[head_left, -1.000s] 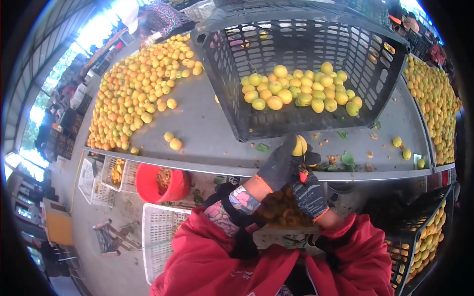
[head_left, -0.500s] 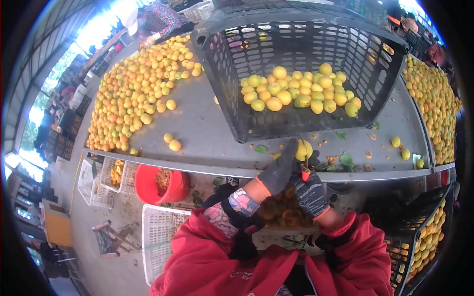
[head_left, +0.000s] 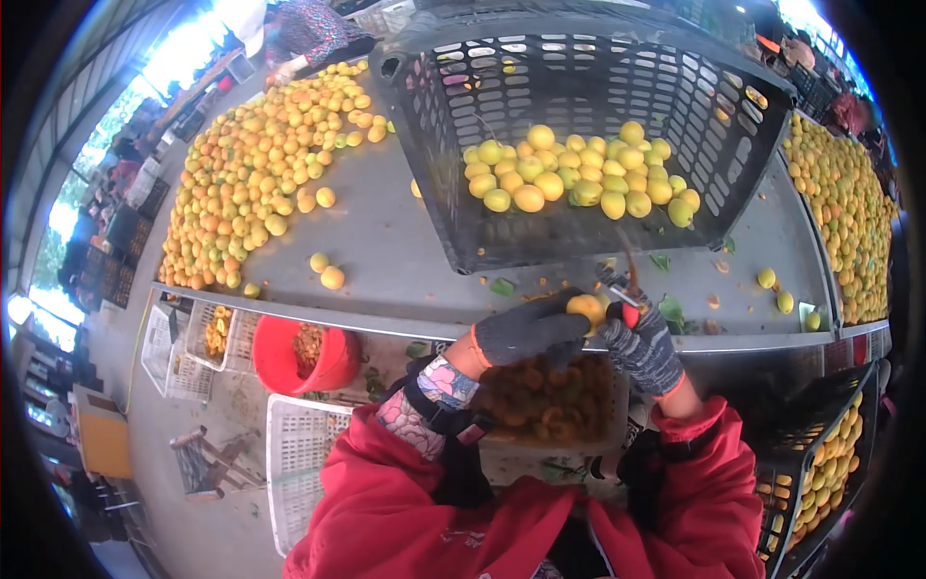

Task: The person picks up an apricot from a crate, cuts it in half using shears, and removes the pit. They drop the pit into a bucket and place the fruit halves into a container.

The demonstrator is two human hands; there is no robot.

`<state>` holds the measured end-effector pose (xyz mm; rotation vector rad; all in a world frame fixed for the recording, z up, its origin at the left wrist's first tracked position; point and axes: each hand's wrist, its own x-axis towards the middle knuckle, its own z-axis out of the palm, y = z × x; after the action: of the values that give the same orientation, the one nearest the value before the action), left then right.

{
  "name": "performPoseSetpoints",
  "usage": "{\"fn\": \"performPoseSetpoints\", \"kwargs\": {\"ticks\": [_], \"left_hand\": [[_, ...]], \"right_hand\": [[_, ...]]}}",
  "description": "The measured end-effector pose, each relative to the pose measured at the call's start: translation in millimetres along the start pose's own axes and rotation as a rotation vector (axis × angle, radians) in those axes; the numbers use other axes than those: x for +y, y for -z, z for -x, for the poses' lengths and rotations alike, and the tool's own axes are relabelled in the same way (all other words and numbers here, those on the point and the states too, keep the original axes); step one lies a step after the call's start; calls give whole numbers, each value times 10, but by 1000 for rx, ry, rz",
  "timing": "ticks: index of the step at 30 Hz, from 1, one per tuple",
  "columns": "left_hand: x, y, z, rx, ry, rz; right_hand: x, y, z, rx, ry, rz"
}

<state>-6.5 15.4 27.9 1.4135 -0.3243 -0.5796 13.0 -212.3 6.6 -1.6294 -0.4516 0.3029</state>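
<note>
Head view: left hand (head_left: 526, 331) grips an apricot (head_left: 585, 308) above the grey table (head_left: 386, 261); right hand (head_left: 641, 343) clasps a knife (head_left: 625, 285).

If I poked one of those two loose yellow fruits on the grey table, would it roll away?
Probably. The two loose fruits look round and smooth, and the grey table under them looks flat and bare, so a poke would likely set one rolling. It seems small and light. Its skin may bruise easily, though that is hard to tell.

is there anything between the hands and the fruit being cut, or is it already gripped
Nothing visible stands between them. The left hand already grips the yellow fruit, and the right hand holds a small knife right beside it, above the table edge.
</note>
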Motion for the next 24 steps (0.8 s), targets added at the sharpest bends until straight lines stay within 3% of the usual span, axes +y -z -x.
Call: {"fn": "performPoseSetpoints", "kwargs": {"ticks": [1, 3, 5, 7, 9, 10, 12, 16, 18, 19, 21, 23, 24], "left_hand": [[-29, 11, -11, -28, -2, -89], [-198, 57, -52, -52, 76, 202], [-301, 6, -95, 4, 53, 540], [-270, -54, -165, 69, 159, 590], [-276, -80, -174, 145, -23, 234], [-304, -99, -150, 186, -257, -148], [-320, -104, -118, 209, -359, -464], [47, -187, -62, 241, 107, -42], [-82, -199, -112, 317, -60, -126], [-365, -184, -168, 359, -338, -353], [-513, -173, -258, 419, -574, -584], [-460, -190, -324, 468, -473, -588], [-446, -231, -345, 554, -548, -676]], "right_hand": [[-44, -32, -21, -16, 87, 46], [-176, -127, -64, -51, 262, 138], [-71, -81, -49, -71, 162, 154], [-50, -90, -54, -33, 190, 269], [-51, -155, -60, -8, 142, 117], [-48, -180, -60, 4, 117, 42], [33, -153, -61, 5, 130, 30], [114, -188, -49, 25, 146, 78], [16, -266, -13, 74, 160, 58], [-39, -320, -4, 98, 168, 50], [42, -404, 27, 168, 205, 8], [94, -459, 19, 217, 201, -64], [103, -488, 13, 234, 174, -118]]}}
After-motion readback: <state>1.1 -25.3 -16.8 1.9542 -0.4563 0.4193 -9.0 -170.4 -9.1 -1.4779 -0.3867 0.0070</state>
